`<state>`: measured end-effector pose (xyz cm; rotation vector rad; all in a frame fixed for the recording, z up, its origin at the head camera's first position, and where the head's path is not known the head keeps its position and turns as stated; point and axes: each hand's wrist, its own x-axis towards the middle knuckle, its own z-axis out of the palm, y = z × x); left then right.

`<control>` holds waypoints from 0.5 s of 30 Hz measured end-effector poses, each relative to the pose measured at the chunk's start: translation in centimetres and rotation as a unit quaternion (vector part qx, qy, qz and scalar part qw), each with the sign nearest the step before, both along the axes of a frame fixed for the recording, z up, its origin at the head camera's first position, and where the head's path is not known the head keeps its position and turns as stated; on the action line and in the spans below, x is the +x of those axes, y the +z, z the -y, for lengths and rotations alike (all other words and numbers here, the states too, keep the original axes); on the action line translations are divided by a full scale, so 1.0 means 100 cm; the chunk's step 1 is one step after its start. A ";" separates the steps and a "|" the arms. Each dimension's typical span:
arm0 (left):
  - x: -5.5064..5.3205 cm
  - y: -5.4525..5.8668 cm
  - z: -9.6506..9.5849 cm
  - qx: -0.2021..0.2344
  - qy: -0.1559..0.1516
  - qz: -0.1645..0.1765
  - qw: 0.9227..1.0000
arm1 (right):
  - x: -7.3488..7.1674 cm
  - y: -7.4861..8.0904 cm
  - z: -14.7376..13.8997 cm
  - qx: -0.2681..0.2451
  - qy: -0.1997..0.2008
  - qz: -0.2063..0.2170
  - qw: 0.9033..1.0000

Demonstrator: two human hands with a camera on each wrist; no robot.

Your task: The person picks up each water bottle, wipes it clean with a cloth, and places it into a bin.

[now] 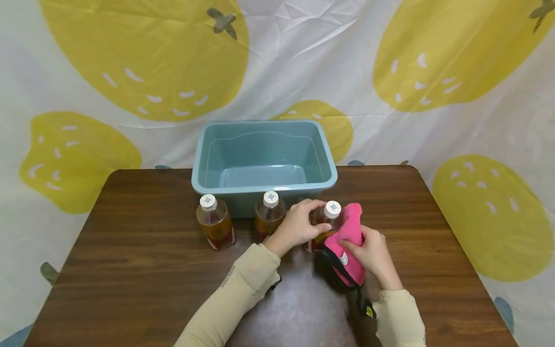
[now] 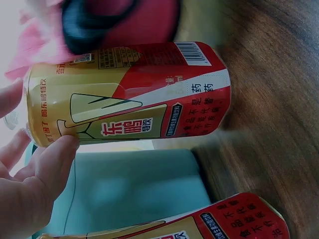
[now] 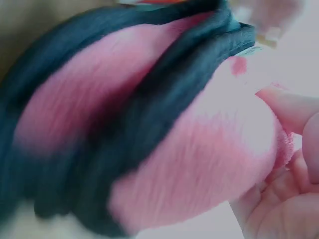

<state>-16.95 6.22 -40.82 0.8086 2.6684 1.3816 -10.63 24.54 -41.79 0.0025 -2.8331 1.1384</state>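
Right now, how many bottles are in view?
3: left bottle, by the tub's near left corner; middle bottle, partly behind the left hand; right bottle, held by that hand. More could hide behind the tub.

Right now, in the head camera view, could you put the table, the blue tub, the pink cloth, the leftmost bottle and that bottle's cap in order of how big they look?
Largest to smallest, as they look:
1. table
2. blue tub
3. pink cloth, partly covered by fingers
4. leftmost bottle
5. cap
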 end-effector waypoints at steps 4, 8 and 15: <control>-0.001 0.000 0.000 -0.004 -0.003 0.001 1.000 | -0.004 0.032 0.001 0.003 0.008 -0.009 1.000; 0.000 0.001 0.000 -0.015 -0.002 0.008 1.000 | -0.008 0.043 0.006 0.007 0.010 -0.014 1.000; 0.001 0.003 0.001 -0.021 -0.003 -0.002 1.000 | -0.004 0.032 0.009 -0.016 -0.034 -0.011 0.999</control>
